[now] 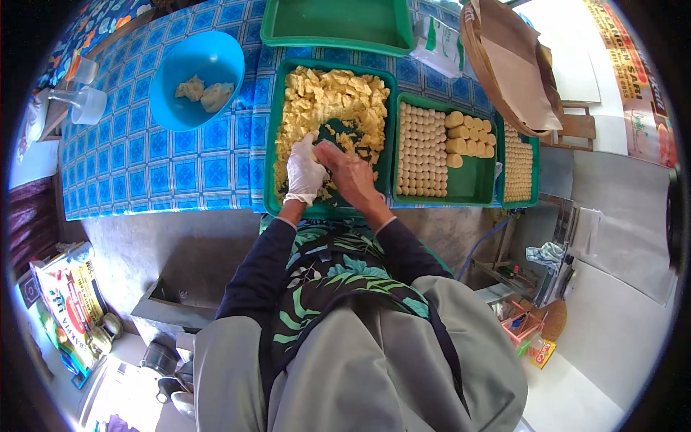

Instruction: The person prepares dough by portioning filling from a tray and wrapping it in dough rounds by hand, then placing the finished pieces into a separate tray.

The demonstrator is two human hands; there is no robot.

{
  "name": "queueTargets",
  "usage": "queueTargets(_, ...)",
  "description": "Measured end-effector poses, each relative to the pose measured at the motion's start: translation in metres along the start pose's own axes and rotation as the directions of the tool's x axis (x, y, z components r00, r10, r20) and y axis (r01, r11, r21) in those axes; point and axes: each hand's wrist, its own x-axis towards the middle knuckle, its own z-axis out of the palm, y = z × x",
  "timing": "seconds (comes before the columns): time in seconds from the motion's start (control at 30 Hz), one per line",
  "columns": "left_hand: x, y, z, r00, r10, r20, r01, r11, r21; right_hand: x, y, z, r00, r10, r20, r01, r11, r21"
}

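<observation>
The tray [391, 122] sits close, letting left hand [305, 173] and right hand [350, 174] meet over the dough [327, 88]; whether their fingers clamp any, I cannot tell.

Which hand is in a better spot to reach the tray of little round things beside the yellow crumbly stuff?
Probably the right hand: it's on the side nearer that green tray, while the white-gloved left hand is farther left. Both are over the yellow crumbly stuff.

On the table [122, 176], around the crumb tray [272, 144]: a bowl [173, 111] holding lumps [216, 97] at ten o'clock, far tray [337, 25] at twelve, side tray [473, 177] holding rounds [422, 147] at three
</observation>
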Motion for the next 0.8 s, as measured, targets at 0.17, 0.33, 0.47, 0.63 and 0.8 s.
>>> queueTargets(0.17,-0.005,-0.006,0.000,0.996,-0.082,0.019,0.084,0.982,-0.166,0.002,-0.025,-0.006,0.991,0.059,0.123,-0.060,0.998,0.008)
queueTargets(0.33,-0.005,-0.007,-0.005,0.995,-0.095,0.025,0.098,0.959,-0.267,-0.006,-0.008,0.006,0.977,-0.183,-0.107,0.185,0.983,0.008)
queueTargets(0.47,-0.004,-0.004,-0.011,0.982,-0.148,0.117,0.177,0.939,-0.296,-0.020,0.000,-0.003,0.991,-0.027,0.133,0.028,1.000,-0.007)
queueTargets(0.63,0.005,0.011,-0.023,0.956,-0.059,0.286,0.103,0.985,-0.141,-0.039,0.006,-0.014,0.995,0.067,0.076,-0.076,0.991,0.112)
queueTargets(0.8,0.019,-0.010,-0.016,0.927,0.240,0.288,-0.283,0.952,0.117,-0.039,-0.018,-0.023,0.994,-0.021,-0.109,-0.040,0.848,-0.528)
